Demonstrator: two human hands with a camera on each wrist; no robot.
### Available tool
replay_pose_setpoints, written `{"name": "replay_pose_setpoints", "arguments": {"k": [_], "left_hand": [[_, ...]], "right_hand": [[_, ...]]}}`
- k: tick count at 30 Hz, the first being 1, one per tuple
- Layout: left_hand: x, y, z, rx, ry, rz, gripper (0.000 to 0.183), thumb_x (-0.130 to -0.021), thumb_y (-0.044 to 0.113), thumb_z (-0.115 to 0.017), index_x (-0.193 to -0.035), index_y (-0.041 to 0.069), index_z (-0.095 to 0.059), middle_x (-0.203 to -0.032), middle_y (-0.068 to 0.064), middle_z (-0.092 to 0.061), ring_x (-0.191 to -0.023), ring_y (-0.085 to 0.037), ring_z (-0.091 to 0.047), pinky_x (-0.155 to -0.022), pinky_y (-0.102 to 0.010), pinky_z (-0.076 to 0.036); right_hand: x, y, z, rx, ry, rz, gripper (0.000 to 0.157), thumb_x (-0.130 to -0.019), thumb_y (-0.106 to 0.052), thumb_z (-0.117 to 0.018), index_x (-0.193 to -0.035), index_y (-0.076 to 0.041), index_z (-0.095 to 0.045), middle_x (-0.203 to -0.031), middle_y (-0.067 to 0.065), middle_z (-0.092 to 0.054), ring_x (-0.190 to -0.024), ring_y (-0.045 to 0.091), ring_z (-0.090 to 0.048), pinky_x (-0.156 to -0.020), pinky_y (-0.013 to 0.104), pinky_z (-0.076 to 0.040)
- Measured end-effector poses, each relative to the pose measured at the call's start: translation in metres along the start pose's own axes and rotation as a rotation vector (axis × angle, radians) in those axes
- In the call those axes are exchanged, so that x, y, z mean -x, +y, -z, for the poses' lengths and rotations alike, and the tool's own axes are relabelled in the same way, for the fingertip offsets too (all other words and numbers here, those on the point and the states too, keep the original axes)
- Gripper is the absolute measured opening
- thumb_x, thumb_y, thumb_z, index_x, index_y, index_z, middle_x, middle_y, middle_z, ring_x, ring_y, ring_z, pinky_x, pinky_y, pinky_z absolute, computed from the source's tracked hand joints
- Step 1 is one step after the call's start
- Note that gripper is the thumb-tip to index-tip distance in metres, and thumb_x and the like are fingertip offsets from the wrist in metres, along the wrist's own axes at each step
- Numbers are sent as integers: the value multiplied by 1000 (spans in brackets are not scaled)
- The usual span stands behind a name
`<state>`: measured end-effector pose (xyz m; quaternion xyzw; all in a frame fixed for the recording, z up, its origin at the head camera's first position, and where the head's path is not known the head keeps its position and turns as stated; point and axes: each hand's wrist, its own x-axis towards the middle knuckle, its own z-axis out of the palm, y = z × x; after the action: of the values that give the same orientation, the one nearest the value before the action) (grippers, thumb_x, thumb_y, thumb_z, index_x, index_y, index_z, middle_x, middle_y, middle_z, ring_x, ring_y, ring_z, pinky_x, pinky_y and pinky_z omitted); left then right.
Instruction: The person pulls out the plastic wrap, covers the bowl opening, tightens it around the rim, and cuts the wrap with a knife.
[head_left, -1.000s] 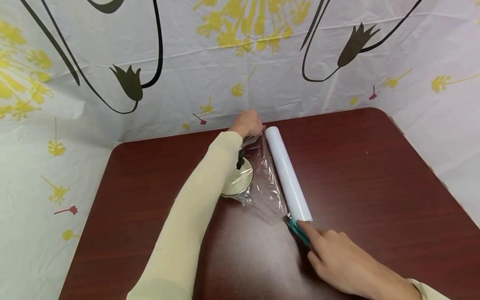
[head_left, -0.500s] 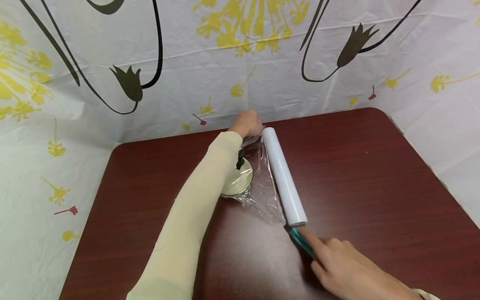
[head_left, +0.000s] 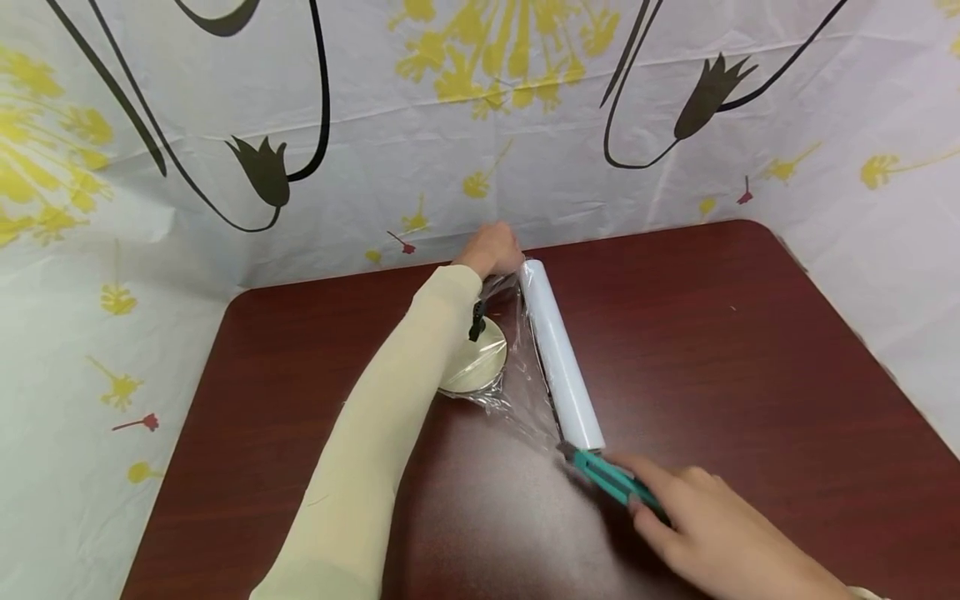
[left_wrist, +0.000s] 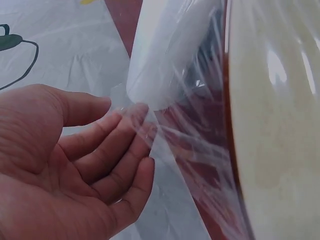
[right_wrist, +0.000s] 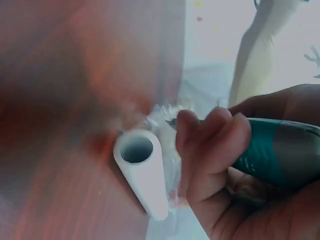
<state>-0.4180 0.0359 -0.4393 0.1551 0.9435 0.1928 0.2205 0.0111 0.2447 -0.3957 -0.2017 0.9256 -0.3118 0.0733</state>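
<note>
My left hand (head_left: 492,248) pinches the edge of a clear sheet of plastic wrap (left_wrist: 200,145) at the far end of the table, with its fingertips beside the end of the roll. A white roll of plastic wrap (head_left: 561,358) lies lengthwise, its hollow core facing me in the right wrist view. My right hand (head_left: 701,521) grips a teal utility knife (head_left: 611,477), its tip at the film's near corner beside the roll's near end. The film covers a pale round disc (head_left: 480,358) with a brown rim, partly hidden by my left sleeve.
The dark red wooden table (head_left: 712,358) has rounded far corners. A white cloth (head_left: 420,150) printed with flowers hangs behind it and along both sides. A small black item (head_left: 477,321) shows above the disc, beside my left sleeve.
The roll has shifted slightly left and a little toward me. My right hand and the utility knife have moved back toward me, and more of the teal handle shows. My left hand stays nearly in place.
</note>
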Motion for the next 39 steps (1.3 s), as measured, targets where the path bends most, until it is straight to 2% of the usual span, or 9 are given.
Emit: {"name": "replay_pose_setpoints", "arguments": {"k": [4, 10, 12, 14, 17, 22, 29, 33, 39], "left_hand": [[6, -7, -1, 6, 37, -24, 37, -98, 22, -57, -63, 21, -46, -59, 5, -33, -51, -15, -28, -52, -33, -34], [14, -23, -3, -43, 120, -168, 38, -98, 35, -60, -63, 24, -50, -57, 9, -38, -53, -12, -31, -55, -33, -32], [52, -11, 7, -59, 136, -212, 33, -101, 35, -61, -71, 22, -63, -65, 7, -54, -61, -13, -46, -61, -33, -42], [95, 1, 16, -67, 144, -249, 28, -105, 33, -63, -86, 18, -74, -83, 3, -68, -76, -16, -60, -74, -34, -51], [165, 18, 30, -76, 148, -265, 27, -109, 28, -64, -120, 7, -76, -117, -7, -75, -110, -23, -68, -100, -38, -53], [203, -5, 24, -24, 167, -254, 35, -110, 31, -64, -134, 7, -72, -129, -6, -76, -124, -25, -68, -107, -42, -51], [245, -42, 8, 126, 297, -185, 42, -107, 33, -67, -141, 7, -69, -141, -10, -69, -135, -31, -61, -115, -50, -46], [260, -61, -6, 211, 333, -141, 50, -108, 33, -67, -149, 5, -61, -149, -14, -63, -139, -36, -58, -116, -54, -45], [272, -78, -23, 342, 312, -94, 60, -108, 30, -69, -158, 2, -49, -157, -19, -55, -142, -38, -57, -118, -55, -45]], "right_hand": [[-10, 8, 10, -45, 153, 35, 38, -103, -5, -75, -136, -24, -70, -78, -24, -49, -64, -5, -44, -54, 23, -41], [-29, 29, 26, -239, 137, -88, 37, -112, -9, -64, -147, -20, -63, -81, -6, -62, -52, 8, -56, -49, 30, -48], [-35, 36, 28, -273, 126, -134, 33, -114, -14, -61, -147, -20, -61, -82, 0, -65, -52, 12, -58, -50, 32, -49], [-42, 42, 30, -284, 124, -177, 28, -117, -21, -58, -144, -20, -62, -81, 3, -65, -52, 14, -58, -50, 32, -49], [-53, 51, 31, -292, 132, -238, 26, -119, -30, -54, -140, -19, -63, -81, 7, -65, -53, 17, -58, -48, 33, -48], [-71, 71, 37, -258, 179, -279, 30, -118, -33, -52, -140, -17, -64, -80, 9, -65, -53, 20, -58, -46, 35, -48], [-94, 95, 42, -258, 268, -329, 30, -114, -27, -53, -140, -18, -65, -78, 10, -67, -53, 21, -58, -46, 35, -48], [-106, 105, 44, -299, 289, -353, 39, -115, -25, -47, -150, -11, -58, -86, 15, -68, -56, 20, -58, -47, 33, -49], [-125, 117, 42, -362, 276, -366, 51, -116, -21, -36, -163, -2, -44, -108, 21, -67, -58, 19, -55, -48, 34, -45]]}}
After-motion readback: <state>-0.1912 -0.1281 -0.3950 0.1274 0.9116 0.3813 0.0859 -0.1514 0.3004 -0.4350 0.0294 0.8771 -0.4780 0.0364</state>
